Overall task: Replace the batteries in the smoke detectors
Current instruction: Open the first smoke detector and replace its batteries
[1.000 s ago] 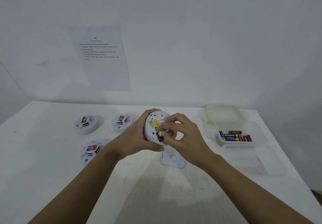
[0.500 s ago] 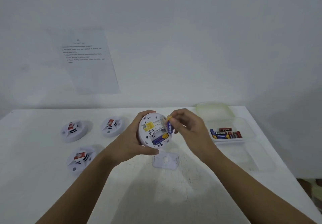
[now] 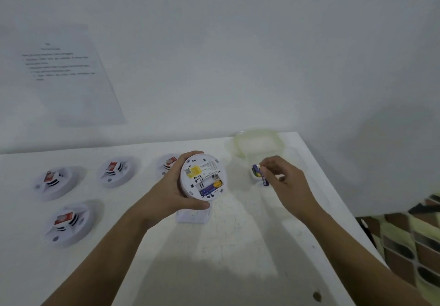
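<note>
The right hand [image 3: 283,179] has its grip closed on a small blue cylindrical battery [image 3: 263,179], pinched between thumb and fingertips. It hangs roughly upright at right of centre in the frame. The battery is over the near-left corner of a clear plastic box [image 3: 253,180]. The box is blurred, with a smear of colour inside that I cannot make out. Just behind the box lies a yellowish translucent lid [image 3: 257,144], at the far right of the white tabletop [image 3: 214,246].

The left hand [image 3: 173,191] has its grip clamped on a round white plastic smoke detector [image 3: 202,177] at the centre of the frame, thumb on the near edge and fingers over the far edge. The detector's back faces the camera, showing a yellow sticker and an open compartment. The compartment's upper slot is bare, and a blue-and-yellow battery [image 3: 210,188] lies in the lower slot. Below this hand a white rectangular cover plate [image 3: 192,215] lies flat on the tabletop.

Four more white smoke detectors [image 3: 56,182] with red labels sit across the left half of the frame, one of them partly hidden behind the left hand. A printed paper sheet [image 3: 64,72] hangs on the wall at upper left. A dark-and-cream patterned surface [image 3: 404,239] shows at lower right.
</note>
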